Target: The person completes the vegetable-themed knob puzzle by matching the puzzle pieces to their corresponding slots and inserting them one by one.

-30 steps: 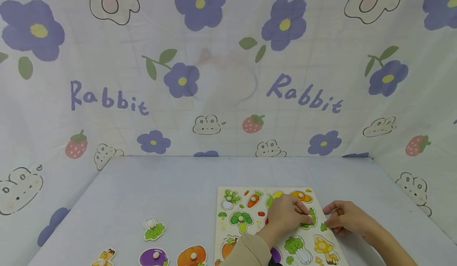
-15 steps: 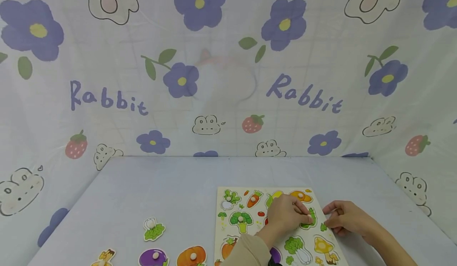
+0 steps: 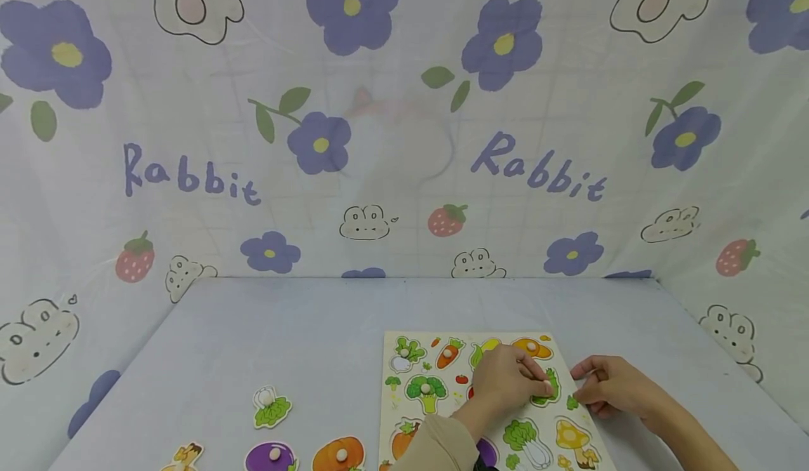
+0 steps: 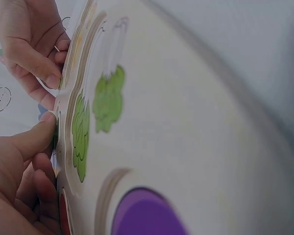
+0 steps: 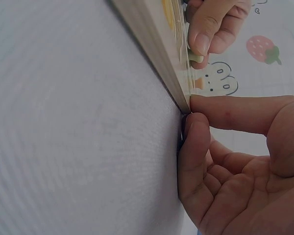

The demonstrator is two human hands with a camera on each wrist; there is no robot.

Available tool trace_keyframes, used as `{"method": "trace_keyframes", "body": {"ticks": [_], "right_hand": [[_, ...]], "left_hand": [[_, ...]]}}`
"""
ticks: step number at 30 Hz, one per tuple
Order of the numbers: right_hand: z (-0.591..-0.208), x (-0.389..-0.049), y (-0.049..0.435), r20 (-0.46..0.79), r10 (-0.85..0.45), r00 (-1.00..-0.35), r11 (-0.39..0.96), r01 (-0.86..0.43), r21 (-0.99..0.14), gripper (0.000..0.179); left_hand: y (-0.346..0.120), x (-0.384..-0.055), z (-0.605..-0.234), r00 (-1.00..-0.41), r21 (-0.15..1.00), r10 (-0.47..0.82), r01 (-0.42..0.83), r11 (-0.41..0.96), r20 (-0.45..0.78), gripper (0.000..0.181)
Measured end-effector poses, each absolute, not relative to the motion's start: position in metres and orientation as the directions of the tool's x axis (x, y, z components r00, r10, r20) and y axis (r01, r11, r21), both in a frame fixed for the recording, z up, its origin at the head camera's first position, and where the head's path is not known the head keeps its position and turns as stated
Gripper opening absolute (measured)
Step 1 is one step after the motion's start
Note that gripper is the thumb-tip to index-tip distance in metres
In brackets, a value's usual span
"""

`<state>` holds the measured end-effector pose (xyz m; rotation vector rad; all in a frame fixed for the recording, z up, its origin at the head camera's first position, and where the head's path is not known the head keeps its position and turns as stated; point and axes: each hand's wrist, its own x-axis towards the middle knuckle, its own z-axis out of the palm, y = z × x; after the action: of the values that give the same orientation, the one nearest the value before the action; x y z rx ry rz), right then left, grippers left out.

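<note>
A square vegetable puzzle board lies on the table. Over its right half, my left hand pinches the pale knob of a green vegetable puzzle piece, which lies at its matching outline. The same hand reaches in from the left in the left wrist view, and its fingers hide part of the piece. At the board's right edge, my right hand holds the rim between thumb and finger. In the right wrist view its thumb meets the top of the edge, with a fingertip just below.
Left of the board lie loose knobbed pieces: a leafy cabbage, an eggplant, a pumpkin and a yellow-brown piece. Broccoli and carrot pieces sit in the board. A printed curtain hangs behind the table.
</note>
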<state>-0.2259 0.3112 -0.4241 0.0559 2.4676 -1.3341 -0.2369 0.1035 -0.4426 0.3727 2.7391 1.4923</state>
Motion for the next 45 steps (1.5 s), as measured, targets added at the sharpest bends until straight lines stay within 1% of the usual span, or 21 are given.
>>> {"method": "trace_keyframes", "body": {"ticks": [8,10,11,12,14,16,18,20,22,25,27,31,34,36,42,45], "right_hand": [[-0.425,-0.226,0.312,-0.31,-0.123,-0.943,0.557,0.193,-0.808,0.037],[-0.425,-0.227,0.312,-0.311,-0.121,-0.943,0.558,0.194,-0.807,0.037],[-0.425,-0.227,0.312,-0.312,-0.12,-0.943,0.558,0.196,-0.807,0.038],[-0.425,-0.227,0.312,-0.312,-0.12,-0.943,0.558,0.196,-0.807,0.038],[-0.426,-0.226,0.312,-0.313,-0.116,-0.942,0.557,0.199,-0.806,0.037],[-0.426,-0.226,0.311,-0.316,-0.112,-0.942,0.558,0.203,-0.805,0.037],[-0.426,-0.226,0.31,-0.321,-0.102,-0.942,0.56,0.212,-0.801,0.037],[-0.426,-0.226,0.309,-0.321,-0.104,-0.941,0.563,0.211,-0.799,0.037],[-0.425,-0.227,0.309,-0.321,-0.105,-0.941,0.563,0.21,-0.8,0.037],[-0.425,-0.227,0.31,-0.313,-0.125,-0.942,0.557,0.194,-0.807,0.038],[-0.426,-0.227,0.312,-0.314,-0.126,-0.941,0.553,0.196,-0.81,0.038],[-0.427,-0.228,0.313,-0.325,-0.113,-0.939,0.558,0.211,-0.803,0.038],[-0.428,-0.229,0.312,-0.336,-0.089,-0.938,0.57,0.229,-0.789,0.039],[-0.428,-0.229,0.312,-0.341,-0.076,-0.937,0.575,0.239,-0.783,0.039],[-0.429,-0.23,0.314,-0.339,-0.089,-0.937,0.574,0.23,-0.786,0.041],[-0.428,-0.23,0.312,-0.339,-0.096,-0.936,0.572,0.227,-0.788,0.041]], "left_hand": [[0.104,-0.236,-0.442,-0.973,0.821,0.204,0.206,0.533,0.112,0.022],[0.104,-0.238,-0.443,-0.969,0.825,0.222,0.21,0.525,0.106,0.022],[0.102,-0.239,-0.444,-0.963,0.832,0.25,0.222,0.508,0.104,0.02],[0.098,-0.241,-0.444,-0.949,0.857,0.3,0.232,0.459,0.097,0.016],[0.088,-0.247,-0.444,-0.905,0.912,0.416,0.242,0.331,0.089,0.006],[0.072,-0.249,-0.441,-0.851,0.943,0.513,0.253,0.216,0.111,0.012],[0.049,-0.246,-0.431,-0.805,0.952,0.574,0.273,0.136,0.149,0.02],[0.023,-0.238,-0.42,-0.787,0.931,0.583,0.339,0.135,0.202,0.02],[-0.008,-0.226,-0.409,-0.767,0.912,0.599,0.385,0.145,0.229,0.017],[-0.056,-0.212,-0.404,-0.751,0.912,0.627,0.38,0.156,0.206,0.013],[-0.087,-0.204,-0.405,-0.759,0.913,0.629,0.36,0.189,0.169,0.012],[-0.138,-0.191,-0.41,-0.822,0.919,0.564,0.28,0.279,0.08,0.011],[-0.165,-0.183,-0.414,-0.872,0.925,0.489,0.209,0.317,0.029,0.013],[-0.177,-0.179,-0.416,-0.89,0.931,0.457,0.173,0.322,0.007,0.015],[-0.202,-0.172,-0.429,-0.893,0.964,0.449,0.092,0.25,-0.031,0.017],[-0.209,-0.171,-0.434,-0.889,0.975,0.457,0.074,0.208,-0.03,0.018]]}}
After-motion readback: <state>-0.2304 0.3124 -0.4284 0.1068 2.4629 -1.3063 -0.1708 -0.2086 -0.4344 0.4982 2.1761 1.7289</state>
